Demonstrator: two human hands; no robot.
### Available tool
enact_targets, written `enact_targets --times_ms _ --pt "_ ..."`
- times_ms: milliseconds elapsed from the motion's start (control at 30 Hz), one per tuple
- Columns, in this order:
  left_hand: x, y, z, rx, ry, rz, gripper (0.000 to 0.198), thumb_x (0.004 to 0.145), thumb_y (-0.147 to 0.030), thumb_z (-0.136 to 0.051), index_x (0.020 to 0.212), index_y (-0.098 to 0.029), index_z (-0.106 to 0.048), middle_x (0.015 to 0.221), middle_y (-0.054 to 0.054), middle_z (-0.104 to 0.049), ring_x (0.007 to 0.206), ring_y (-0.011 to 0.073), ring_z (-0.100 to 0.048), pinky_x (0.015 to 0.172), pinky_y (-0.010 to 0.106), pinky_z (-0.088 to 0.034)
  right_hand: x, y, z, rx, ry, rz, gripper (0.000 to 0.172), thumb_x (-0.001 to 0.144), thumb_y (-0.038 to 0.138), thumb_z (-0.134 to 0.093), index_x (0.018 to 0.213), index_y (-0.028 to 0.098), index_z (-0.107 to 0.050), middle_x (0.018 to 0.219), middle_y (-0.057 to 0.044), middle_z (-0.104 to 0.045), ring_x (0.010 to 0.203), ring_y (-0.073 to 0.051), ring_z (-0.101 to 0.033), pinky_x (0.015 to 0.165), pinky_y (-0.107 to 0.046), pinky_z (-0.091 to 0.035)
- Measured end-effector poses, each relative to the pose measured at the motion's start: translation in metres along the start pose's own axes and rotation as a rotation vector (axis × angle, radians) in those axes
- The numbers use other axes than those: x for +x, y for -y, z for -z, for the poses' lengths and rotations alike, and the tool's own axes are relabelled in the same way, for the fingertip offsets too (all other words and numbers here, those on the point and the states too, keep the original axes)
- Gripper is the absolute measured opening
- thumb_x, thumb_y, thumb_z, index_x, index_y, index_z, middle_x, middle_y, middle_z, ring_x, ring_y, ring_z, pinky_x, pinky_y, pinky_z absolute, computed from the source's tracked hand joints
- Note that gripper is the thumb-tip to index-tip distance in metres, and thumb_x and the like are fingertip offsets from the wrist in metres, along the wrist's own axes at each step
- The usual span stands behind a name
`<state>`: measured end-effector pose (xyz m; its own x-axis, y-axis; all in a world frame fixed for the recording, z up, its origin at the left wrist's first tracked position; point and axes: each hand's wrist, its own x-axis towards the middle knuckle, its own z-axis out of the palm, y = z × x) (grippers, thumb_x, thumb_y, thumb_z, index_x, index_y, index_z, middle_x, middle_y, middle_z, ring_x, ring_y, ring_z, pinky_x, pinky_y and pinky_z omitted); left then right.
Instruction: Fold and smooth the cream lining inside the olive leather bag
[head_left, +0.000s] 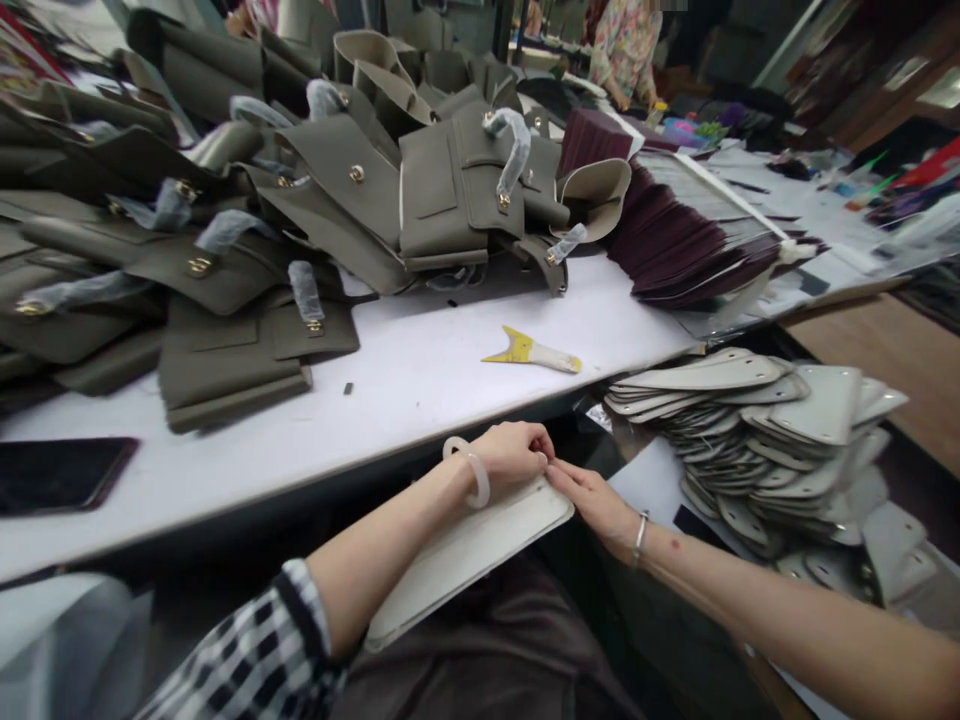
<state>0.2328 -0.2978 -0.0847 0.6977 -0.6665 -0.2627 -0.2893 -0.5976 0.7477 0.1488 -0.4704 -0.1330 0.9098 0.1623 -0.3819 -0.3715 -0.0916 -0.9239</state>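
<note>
An off-white leather panel point(480, 560) with rounded corners lies slanted across my lap, below the table edge. My left hand point(514, 452), with a pale bangle at the wrist, is closed at the panel's far end, fingers curled. Against its fingertips, my right hand point(592, 500) pinches the same end near the corner. Whether a small part sits between the fingertips is hidden. To the right of my right hand is a loose stack of similar off-white leather pieces point(810, 420) with small holes along their edges.
Many grey-green leather bag parts point(442, 190) with wrapped clasps cover the table's left and back. Dark maroon panels point(682, 230) are bundled behind the stack. A yellow-and-white forked tool point(532, 350) and a phone point(64, 475) lie on the white tabletop point(420, 350). A person point(626, 50) stands far back.
</note>
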Motion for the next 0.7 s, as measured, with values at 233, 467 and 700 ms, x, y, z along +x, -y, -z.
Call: enact_targets --times_ms 233,467,700 --pt "-0.075 0.001 0.006 -0.101 -0.088 0.048 0.06 0.068 -0.014 -0.061 0.129 -0.016 -0.057 0.126 0.006 -0.061 0.112 0.0208 -0.057 0.095 0.029 -0.047 -0.018 -0.004 -0.002 0.094 -0.058 -0.025 0.058 0.074 0.055 -0.072 0.123 0.025 -0.066 0.094 -0.003 -0.073 0.083 -0.017 -0.061 0.071 -0.028 -0.047" --pt "-0.21 0.034 -0.025 -0.402 -0.562 0.205 0.049 0.084 -0.036 -0.062 0.129 -0.017 -0.055 0.135 0.009 -0.055 0.126 0.0255 -0.049 0.111 0.042 -0.035 -0.022 -0.009 -0.002 0.278 0.036 -0.01 0.063 0.071 0.048 -0.078 0.126 0.023 -0.063 0.111 -0.005 -0.072 0.099 -0.019 -0.063 0.083 -0.03 -0.049" --pt "-0.231 0.05 -0.058 -0.485 -0.788 0.268 0.047 0.086 -0.044 -0.06 0.124 -0.017 -0.057 0.131 0.009 -0.058 0.124 0.0263 -0.05 0.112 0.043 -0.033 -0.01 -0.014 0.015 0.129 0.147 0.058 0.066 0.076 0.049 -0.074 0.134 0.023 -0.056 0.127 -0.006 -0.065 0.124 -0.026 -0.054 0.11 -0.041 -0.037"
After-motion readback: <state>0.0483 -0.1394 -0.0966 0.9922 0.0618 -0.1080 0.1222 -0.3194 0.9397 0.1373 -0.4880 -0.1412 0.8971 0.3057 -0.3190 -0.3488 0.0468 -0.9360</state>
